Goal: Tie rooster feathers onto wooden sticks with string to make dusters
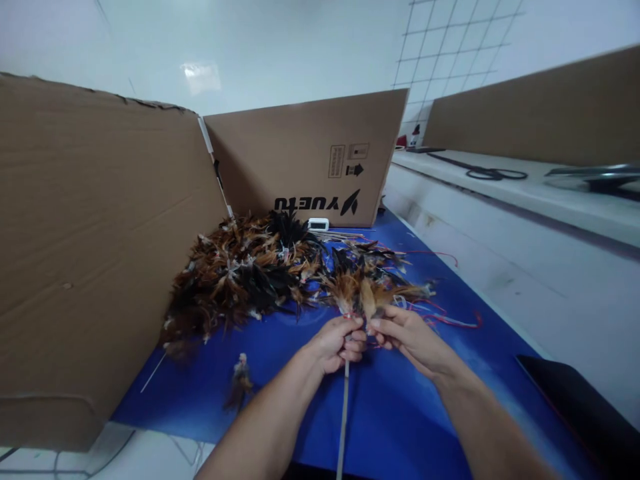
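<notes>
My left hand [343, 343] is closed around a thin pale stick [344, 413], which runs down toward the bottom edge. At the stick's upper end, just above that hand, sits a tuft of brown and black feathers [344, 290] with red string around its base. Close beside it, my right hand [403, 333] pinches a tan feather bunch [369, 297] by its lower end. A large pile of brown and black feather bunches [235, 280] lies to the left, and more loose feathers lie behind the hands.
Cardboard panels [90, 253] stand on the left and at the back [300, 153]. A small white device [319, 225] sits by the back panel. Red string [460, 325] trails rightward over the blue table [400, 413]. Scissors [495, 174] rest on a white ledge. One small feather bunch [240, 383] lies near the front.
</notes>
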Action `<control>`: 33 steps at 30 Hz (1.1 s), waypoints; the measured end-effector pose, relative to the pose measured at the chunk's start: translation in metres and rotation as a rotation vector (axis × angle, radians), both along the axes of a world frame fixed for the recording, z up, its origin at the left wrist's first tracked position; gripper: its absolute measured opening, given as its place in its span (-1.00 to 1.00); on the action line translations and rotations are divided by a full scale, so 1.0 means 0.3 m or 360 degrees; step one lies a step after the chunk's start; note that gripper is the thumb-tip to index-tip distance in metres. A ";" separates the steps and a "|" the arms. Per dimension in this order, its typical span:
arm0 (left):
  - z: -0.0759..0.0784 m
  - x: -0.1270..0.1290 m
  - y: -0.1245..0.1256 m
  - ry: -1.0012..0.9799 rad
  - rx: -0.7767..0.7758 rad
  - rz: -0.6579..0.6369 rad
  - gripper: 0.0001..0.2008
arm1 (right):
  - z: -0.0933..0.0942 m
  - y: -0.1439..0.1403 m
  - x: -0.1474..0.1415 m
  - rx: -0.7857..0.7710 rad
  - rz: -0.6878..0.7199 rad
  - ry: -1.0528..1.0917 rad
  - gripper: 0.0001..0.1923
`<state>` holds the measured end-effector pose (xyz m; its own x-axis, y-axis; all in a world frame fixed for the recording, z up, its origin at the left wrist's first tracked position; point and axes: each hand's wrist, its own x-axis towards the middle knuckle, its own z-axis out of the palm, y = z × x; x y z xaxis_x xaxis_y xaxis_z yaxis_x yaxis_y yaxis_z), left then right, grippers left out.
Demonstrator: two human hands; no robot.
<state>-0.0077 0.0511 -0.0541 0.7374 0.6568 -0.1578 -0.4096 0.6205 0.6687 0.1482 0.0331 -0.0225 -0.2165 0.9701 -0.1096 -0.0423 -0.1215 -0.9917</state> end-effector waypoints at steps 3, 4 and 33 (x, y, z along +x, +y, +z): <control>-0.003 0.004 0.000 0.0021 -0.0025 -0.0009 -0.77 | -0.007 0.001 0.002 0.0015 0.0074 0.0028 -0.81; -0.005 0.005 -0.001 0.0022 -0.0031 -0.0014 -0.77 | -0.009 0.002 0.002 0.0019 0.0086 0.0047 -0.81; 0.014 0.022 -0.028 0.0121 0.0083 0.0024 -0.65 | -0.061 0.024 -0.023 -0.0059 -0.0153 0.0033 -0.72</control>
<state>-0.0011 0.0427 -0.0499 0.7148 0.6763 -0.1782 -0.3655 0.5785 0.7292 0.1415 0.0403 -0.0407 -0.1250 0.9819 -0.1421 -0.0763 -0.1523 -0.9854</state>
